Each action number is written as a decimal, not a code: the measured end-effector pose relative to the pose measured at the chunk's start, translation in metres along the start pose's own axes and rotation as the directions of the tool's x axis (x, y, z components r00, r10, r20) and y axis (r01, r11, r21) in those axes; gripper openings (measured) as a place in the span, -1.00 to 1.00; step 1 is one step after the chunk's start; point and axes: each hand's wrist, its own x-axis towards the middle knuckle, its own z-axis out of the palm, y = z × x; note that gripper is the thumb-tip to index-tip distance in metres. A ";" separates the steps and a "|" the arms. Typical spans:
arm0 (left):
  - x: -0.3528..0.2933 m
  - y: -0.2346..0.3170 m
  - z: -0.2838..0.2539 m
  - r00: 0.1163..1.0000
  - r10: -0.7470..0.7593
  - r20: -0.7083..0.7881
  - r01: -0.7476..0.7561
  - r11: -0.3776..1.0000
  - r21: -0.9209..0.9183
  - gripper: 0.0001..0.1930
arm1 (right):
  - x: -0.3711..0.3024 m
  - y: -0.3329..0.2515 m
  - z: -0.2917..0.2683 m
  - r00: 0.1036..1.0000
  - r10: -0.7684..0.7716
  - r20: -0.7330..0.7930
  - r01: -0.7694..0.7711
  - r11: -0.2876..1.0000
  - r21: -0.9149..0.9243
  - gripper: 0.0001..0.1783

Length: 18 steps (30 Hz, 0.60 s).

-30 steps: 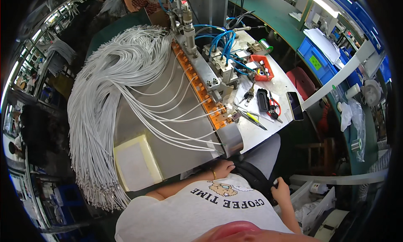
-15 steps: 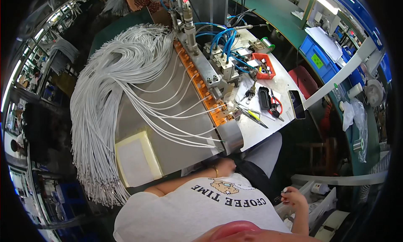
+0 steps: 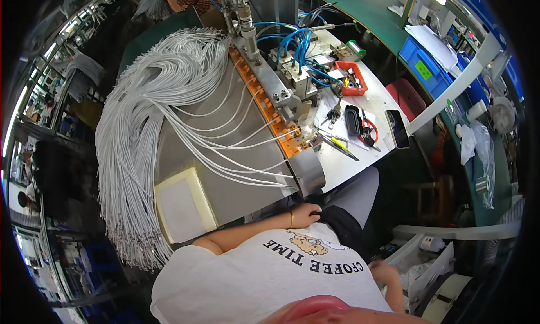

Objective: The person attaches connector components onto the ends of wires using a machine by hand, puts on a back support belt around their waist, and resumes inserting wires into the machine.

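Observation:
My left hand rests at my lap beside a black cloth, its fingers curled; whatever they hold, if anything, is hidden. My right hand is low at my right side, next to an open drawer. Its fingers are blurred and partly out of sight. Ahead, thin white cables run across the grey table top to an orange row of holders under a metal press bar. Two of the cable ends lie by a rounded grey metal block.
A big bundle of white cables hangs over the table's left edge. On the white board lie tweezers, red-handled scissors, a black case, a phone and a red bin. A blue crate stands at right.
My right hand has dropped lower and closer to my body; the small white-tipped thing at its fingers no longer shows. My left hand has settled slightly to the right and up.

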 end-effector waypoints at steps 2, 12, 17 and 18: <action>0.004 0.008 -0.004 0.998 0.048 0.049 -0.041 0.989 -0.141 -0.79 | 0.006 -0.011 -0.029 0.849 -0.078 -0.522 0.047 0.996 -0.073 -0.47; 0.050 0.041 0.027 0.945 0.194 0.262 -0.203 0.979 0.006 -0.78 | 0.028 -0.131 -0.046 0.706 -0.674 -0.218 0.562 0.721 -0.406 -0.46; 0.048 0.068 0.043 0.824 0.353 0.443 -0.404 0.915 0.022 -0.68 | 0.039 -0.080 -0.001 0.872 -0.432 -0.230 0.196 0.738 -0.645 -0.48; 0.047 0.081 0.041 0.784 0.376 0.494 -0.469 0.880 0.074 -0.65 | 0.046 -0.066 0.010 0.898 -0.355 -0.261 0.117 0.762 -0.637 -0.48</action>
